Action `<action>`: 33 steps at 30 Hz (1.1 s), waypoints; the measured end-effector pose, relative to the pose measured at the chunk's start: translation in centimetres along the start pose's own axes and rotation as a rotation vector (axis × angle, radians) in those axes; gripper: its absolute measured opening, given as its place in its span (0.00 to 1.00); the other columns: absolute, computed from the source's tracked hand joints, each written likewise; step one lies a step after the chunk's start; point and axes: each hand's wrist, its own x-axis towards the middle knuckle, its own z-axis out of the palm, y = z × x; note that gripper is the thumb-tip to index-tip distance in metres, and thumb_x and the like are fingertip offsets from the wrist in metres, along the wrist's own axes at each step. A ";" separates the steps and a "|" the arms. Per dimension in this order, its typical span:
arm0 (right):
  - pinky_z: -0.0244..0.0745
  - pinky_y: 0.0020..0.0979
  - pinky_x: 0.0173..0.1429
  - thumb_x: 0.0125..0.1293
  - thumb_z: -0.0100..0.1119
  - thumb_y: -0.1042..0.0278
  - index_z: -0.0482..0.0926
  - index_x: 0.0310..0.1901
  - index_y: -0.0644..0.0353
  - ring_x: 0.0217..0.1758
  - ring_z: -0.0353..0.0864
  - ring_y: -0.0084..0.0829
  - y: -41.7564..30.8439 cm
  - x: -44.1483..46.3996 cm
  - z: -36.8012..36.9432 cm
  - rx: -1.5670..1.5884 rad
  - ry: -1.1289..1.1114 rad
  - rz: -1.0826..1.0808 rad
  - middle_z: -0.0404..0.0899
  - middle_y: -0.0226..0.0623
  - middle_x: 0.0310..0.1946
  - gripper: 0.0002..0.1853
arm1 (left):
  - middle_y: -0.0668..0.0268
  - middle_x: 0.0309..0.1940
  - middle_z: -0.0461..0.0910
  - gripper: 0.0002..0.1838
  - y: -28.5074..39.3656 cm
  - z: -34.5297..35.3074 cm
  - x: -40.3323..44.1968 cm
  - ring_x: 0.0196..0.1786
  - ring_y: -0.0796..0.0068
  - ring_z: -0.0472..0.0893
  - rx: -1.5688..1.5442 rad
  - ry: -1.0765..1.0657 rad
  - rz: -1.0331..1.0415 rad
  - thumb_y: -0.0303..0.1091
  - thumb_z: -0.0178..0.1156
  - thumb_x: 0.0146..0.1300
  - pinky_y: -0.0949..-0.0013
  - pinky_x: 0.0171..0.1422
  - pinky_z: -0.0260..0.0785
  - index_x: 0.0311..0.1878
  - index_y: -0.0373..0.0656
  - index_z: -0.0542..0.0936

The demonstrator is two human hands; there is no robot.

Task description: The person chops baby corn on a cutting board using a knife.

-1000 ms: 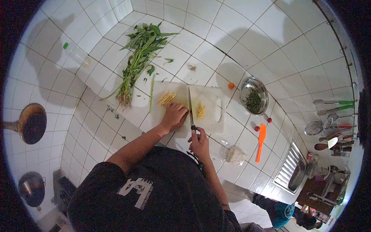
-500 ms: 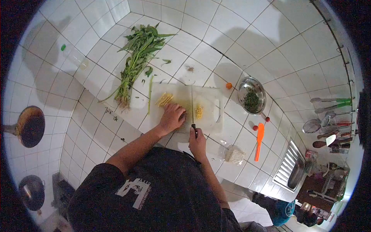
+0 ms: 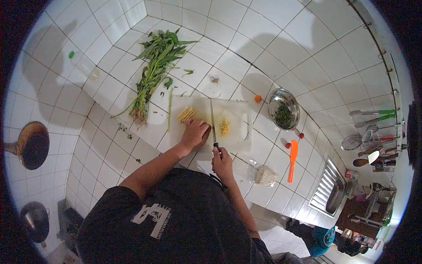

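In the head view, the right hand (image 3: 223, 163) has its fingers wrapped around the handle of the knife (image 3: 212, 119). The blade points to the far side, away from the body, which looks like a safe and easy way to hold it. I can't tell if it touches the board (image 3: 237, 140).

The left hand (image 3: 195, 133) is bent down on the board, just left of the blade. I can't tell if its fingers grip anything, as what is under them is hidden. Yellow sticks (image 3: 186, 114) lie just past it on the far side. Small yellow bits (image 3: 225, 128) lie right of the blade, so the knife seems to keep the two heaps apart.

The board sits close to the near edge of the tabletop (image 3: 211, 57), likely so the arms needn't stretch. A stem (image 3: 170, 110) lies along its left edge, so there is little room there. On the right there is more room before the bowl (image 3: 293, 102) and the orange spatula (image 3: 292, 160). A bag (image 3: 265, 176) sits near the right arm, so the elbow has less room that way.
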 end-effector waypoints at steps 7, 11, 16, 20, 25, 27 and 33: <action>0.67 0.31 0.20 0.80 0.51 0.52 0.77 0.41 0.63 0.14 0.72 0.24 0.8 0.9 0.7 -0.151 0.060 -0.107 0.72 0.30 0.16 0.19 | 0.61 0.45 0.78 0.14 0.5 -0.8 0.0 0.54 0.54 0.76 0.003 -0.047 -0.009 0.35 0.66 0.59 0.48 0.67 0.57 0.49 0.46 0.81; 0.75 0.47 0.35 0.79 0.50 0.51 0.76 0.43 0.66 0.29 0.83 0.51 0.7 1.1 0.4 -0.177 0.047 -0.055 0.81 0.54 0.26 0.21 | 0.59 0.46 0.77 0.16 0.1 -0.4 -0.3 0.55 0.54 0.75 -0.010 0.054 0.035 0.35 0.66 0.59 0.48 0.67 0.57 0.50 0.44 0.80; 0.65 0.29 0.19 0.80 0.51 0.50 0.77 0.42 0.62 0.14 0.70 0.22 2.2 1.2 0.3 -0.034 0.083 -0.061 0.71 0.29 0.16 0.20 | 0.59 0.46 0.76 0.17 0.0 -0.4 -0.3 0.55 0.54 0.75 -0.062 0.007 0.001 0.35 0.67 0.58 0.49 0.66 0.58 0.50 0.44 0.80; 0.66 0.28 0.19 0.80 0.52 0.50 0.77 0.43 0.63 0.15 0.70 0.21 0.9 0.4 0.1 -0.043 0.049 -0.025 0.71 0.29 0.17 0.20 | 0.59 0.45 0.76 0.15 -0.2 0.2 -0.2 0.55 0.55 0.76 -0.039 -0.002 0.007 0.35 0.67 0.57 0.50 0.66 0.58 0.48 0.44 0.80; 0.75 0.38 0.26 0.79 0.53 0.50 0.76 0.44 0.64 0.19 0.81 0.33 -0.8 0.0 -0.2 -0.048 -0.039 0.056 0.79 0.41 0.19 0.21 | 0.60 0.43 0.77 0.11 0.0 -0.1 -0.1 0.54 0.56 0.76 0.004 0.073 0.046 0.34 0.66 0.58 0.49 0.62 0.59 0.44 0.44 0.80; 0.75 0.38 0.25 0.79 0.53 0.50 0.76 0.45 0.64 0.18 0.80 0.33 -0.8 0.1 -0.2 -0.047 -0.035 0.046 0.78 0.41 0.19 0.21 | 0.60 0.42 0.77 0.11 0.0 0.0 -0.1 0.53 0.56 0.76 -0.016 0.083 0.037 0.34 0.66 0.58 0.49 0.62 0.59 0.44 0.44 0.80; 0.74 0.38 0.25 0.79 0.52 0.49 0.77 0.46 0.64 0.18 0.80 0.34 -1.0 -0.1 -0.3 -0.054 -0.030 0.035 0.78 0.41 0.19 0.21 | 0.60 0.42 0.76 0.11 0.3 -0.2 0.0 0.52 0.55 0.76 -0.021 0.071 0.012 0.34 0.66 0.59 0.49 0.63 0.59 0.44 0.45 0.80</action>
